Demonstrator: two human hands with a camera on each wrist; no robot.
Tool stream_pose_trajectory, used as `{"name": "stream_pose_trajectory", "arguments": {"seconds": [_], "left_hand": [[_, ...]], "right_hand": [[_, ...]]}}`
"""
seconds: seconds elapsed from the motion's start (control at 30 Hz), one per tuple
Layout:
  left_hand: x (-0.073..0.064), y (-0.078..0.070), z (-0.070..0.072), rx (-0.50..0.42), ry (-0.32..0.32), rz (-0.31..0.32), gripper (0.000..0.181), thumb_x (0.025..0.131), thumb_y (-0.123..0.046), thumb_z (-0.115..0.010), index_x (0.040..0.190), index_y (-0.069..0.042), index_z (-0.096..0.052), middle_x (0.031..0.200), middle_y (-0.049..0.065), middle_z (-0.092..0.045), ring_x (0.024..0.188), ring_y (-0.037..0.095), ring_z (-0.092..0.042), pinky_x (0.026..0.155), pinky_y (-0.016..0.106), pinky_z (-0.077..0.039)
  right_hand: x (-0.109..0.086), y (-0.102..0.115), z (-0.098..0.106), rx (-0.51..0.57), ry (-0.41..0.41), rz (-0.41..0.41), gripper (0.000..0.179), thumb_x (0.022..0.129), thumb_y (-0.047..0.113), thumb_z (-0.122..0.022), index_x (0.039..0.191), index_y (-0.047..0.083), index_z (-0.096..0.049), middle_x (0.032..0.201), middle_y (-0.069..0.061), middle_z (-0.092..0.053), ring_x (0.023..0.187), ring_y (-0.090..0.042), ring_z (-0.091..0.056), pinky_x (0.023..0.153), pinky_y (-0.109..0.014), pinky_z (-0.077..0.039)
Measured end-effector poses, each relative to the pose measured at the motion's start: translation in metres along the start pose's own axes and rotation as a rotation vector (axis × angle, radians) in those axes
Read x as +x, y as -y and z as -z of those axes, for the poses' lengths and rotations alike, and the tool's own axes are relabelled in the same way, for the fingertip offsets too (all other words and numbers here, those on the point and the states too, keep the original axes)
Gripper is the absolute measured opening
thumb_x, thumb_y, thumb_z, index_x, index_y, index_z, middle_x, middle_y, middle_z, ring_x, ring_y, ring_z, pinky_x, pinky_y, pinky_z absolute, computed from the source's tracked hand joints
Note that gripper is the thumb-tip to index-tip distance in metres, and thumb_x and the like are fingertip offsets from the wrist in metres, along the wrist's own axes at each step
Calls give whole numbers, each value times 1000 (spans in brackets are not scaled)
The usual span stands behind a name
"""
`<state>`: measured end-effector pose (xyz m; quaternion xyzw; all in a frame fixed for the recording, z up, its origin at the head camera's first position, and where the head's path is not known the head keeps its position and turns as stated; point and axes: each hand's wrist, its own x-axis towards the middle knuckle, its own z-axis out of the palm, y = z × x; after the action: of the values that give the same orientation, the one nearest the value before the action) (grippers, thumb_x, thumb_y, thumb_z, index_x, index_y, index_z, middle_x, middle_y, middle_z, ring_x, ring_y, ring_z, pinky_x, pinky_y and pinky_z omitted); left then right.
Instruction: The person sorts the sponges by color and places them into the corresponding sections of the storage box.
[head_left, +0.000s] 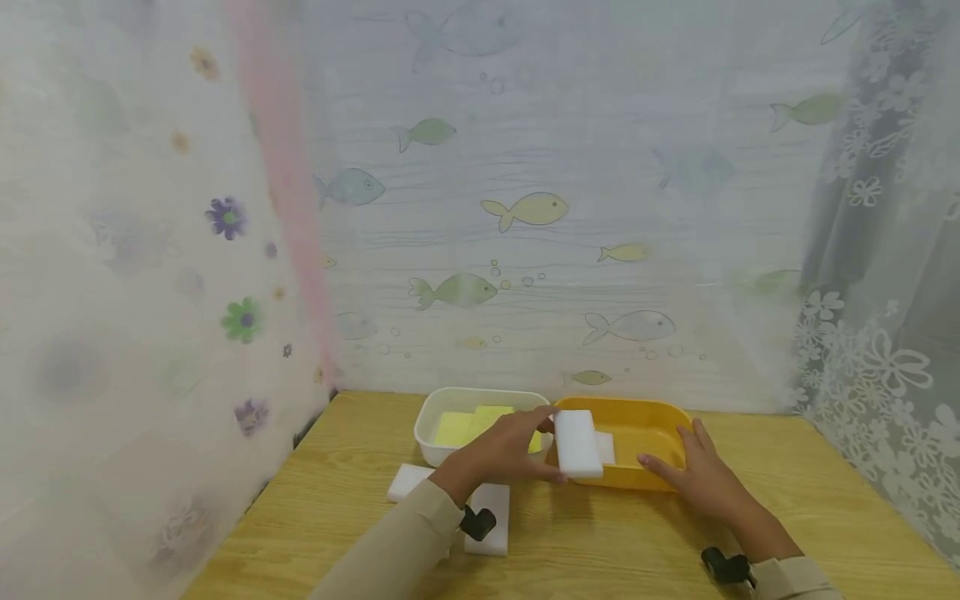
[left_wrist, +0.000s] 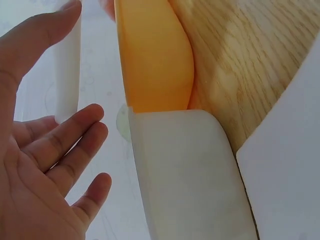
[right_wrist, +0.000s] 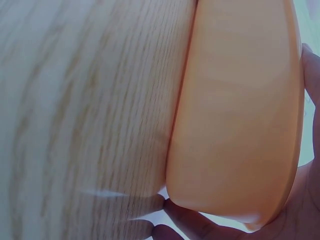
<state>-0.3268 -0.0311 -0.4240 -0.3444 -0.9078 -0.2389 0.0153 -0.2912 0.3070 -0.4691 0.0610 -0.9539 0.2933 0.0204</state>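
Fish-printed curtain (head_left: 525, 125) backs our worktop (head_left: 600, 550). Head view: our left hand (head_left: 504, 446) pinches a white block (head_left: 576, 442) over the orange tub (head_left: 630, 477). Left wrist: the block hangs clear. Right wrist: our right hand (right_wrist: 295, 212) grips the tub, likely steadying it.

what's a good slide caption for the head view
Left hand holds a white block up by the orange tub as the right hand grips the tub's right end.

At lower centre of the head view, my left hand (head_left: 504, 448) adjoins a beige left sleeve (head_left: 397, 546) with a seamed cuff and a small, angular black unit (head_left: 478, 522). At lower right, my right hand (head_left: 711, 483) adjoins a beige right sleeve (head_left: 797, 581) and a second black unit (head_left: 724, 566).
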Motion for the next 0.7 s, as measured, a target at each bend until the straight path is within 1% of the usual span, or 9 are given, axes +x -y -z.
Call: {"name": "stream_pose_trajectory", "arguments": {"seconds": [0.07, 0.13, 0.27, 0.33, 0.47, 0.57, 0.7], "left_hand": [[2, 0, 0, -31, 4, 21, 109, 77, -59, -87, 163, -22, -31, 139, -9, -64, 134, 14, -56, 110, 41, -48], [6, 0, -1, -39, 6, 34, 110, 77, -61, -85, 164, -24, -28, 138, -11, -65, 135, 14, -55, 111, 42, -47], [13, 0, -4, -48, -5, 35, 110, 79, -64, -83, 165, -27, -25, 132, -15, -68, 135, 17, -57, 111, 41, -47], [17, 0, -6, -45, -14, 37, 109, 80, -64, -82, 165, -28, -23, 128, -17, -69, 132, 18, -59, 110, 40, -48], [25, -1, -10, -50, -32, 56, 109, 80, -60, -84, 165, -29, -22, 121, -16, -73, 127, 18, -63, 107, 39, -50], [30, -3, -12, -48, -37, 68, 110, 81, -57, -85, 165, -27, -22, 116, -16, -75, 124, 17, -64, 105, 39, -51], [36, -6, -14, -50, -49, 78, 109, 83, -55, -84, 166, -24, -20, 113, -15, -75, 114, 14, -68, 102, 36, -52]], "right_hand": [[0, 0, 0, -3, 2, 1, 114, 98, 70, -53, 159, -14, -7, 163, -42, 14, 142, -70, -13, 103, -82, -28], [1, 0, 1, -5, 6, 0, 113, 99, 69, -53, 160, -14, -6, 163, -42, 15, 142, -70, -13, 103, -82, -28], [1, 0, 1, -5, 13, -6, 111, 99, 67, -54, 160, -14, -6, 162, -42, 15, 143, -70, -12, 104, -82, -28], [1, -1, 2, -6, 16, -6, 111, 99, 66, -54, 160, -14, -6, 162, -43, 15, 142, -71, -11, 104, -82, -28], [1, -2, 1, -2, 13, -6, 112, 99, 68, -54, 160, -14, -6, 162, -42, 16, 142, -71, -11, 103, -82, -28], [1, -2, 0, 2, 9, -3, 113, 98, 68, -54, 160, -13, -6, 162, -42, 16, 142, -71, -12, 103, -83, -28], [2, -1, 0, 3, 5, -3, 112, 99, 68, -54, 160, -13, -7, 163, -42, 15, 142, -71, -12, 103, -82, -28]]}}
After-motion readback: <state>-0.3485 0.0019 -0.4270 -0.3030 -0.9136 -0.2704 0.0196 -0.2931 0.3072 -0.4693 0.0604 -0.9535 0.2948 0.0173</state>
